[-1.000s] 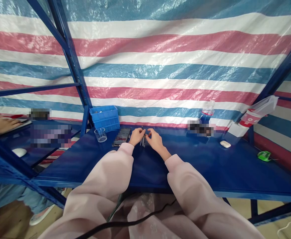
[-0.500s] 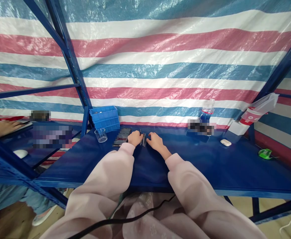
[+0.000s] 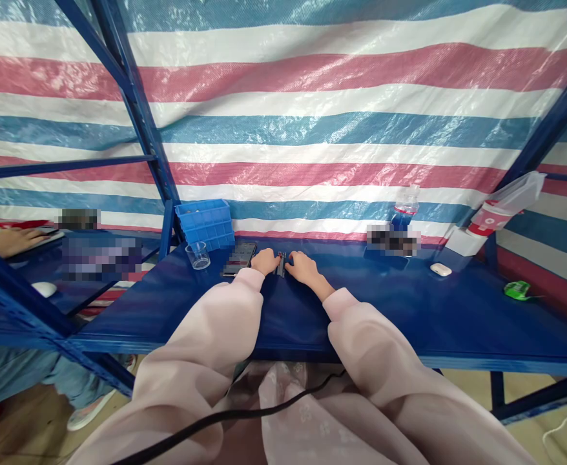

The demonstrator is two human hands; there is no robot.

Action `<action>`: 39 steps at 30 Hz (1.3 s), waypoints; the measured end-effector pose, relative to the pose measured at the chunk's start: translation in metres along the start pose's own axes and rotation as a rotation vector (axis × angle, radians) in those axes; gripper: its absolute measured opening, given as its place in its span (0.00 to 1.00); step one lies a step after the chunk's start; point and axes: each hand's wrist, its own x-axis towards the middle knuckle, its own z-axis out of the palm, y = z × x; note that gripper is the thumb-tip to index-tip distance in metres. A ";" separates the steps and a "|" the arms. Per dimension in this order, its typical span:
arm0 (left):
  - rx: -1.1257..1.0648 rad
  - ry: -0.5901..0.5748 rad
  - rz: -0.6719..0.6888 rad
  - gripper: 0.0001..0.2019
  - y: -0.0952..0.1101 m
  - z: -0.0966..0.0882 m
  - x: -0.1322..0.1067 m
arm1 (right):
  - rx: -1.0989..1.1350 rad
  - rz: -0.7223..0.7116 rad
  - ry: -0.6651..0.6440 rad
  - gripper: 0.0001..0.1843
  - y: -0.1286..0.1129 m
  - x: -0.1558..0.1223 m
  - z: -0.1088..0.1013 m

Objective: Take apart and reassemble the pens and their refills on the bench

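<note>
Left hand (image 3: 265, 261), right hand (image 3: 303, 264) apart, fingertips just beside small dark metal parts (image 3: 280, 264) on blue steel surface (image 3: 390, 310); grip unclear. Risk: careless fingertip scatters parts.

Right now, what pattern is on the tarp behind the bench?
The tarp has horizontal red, white and blue stripes, clearest in the head view.

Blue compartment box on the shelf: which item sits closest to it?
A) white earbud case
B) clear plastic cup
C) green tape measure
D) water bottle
B. The clear plastic cup stands just in front of the blue compartment box, nearer than the other options.
</note>
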 end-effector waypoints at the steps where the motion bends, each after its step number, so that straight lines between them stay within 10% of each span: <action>1: 0.001 0.001 0.002 0.17 0.000 0.000 0.000 | -0.002 -0.001 0.001 0.13 0.000 0.000 0.000; 39: 0.107 -0.117 0.099 0.25 0.015 0.006 0.003 | -0.050 0.037 -0.219 0.12 -0.006 0.002 -0.010</action>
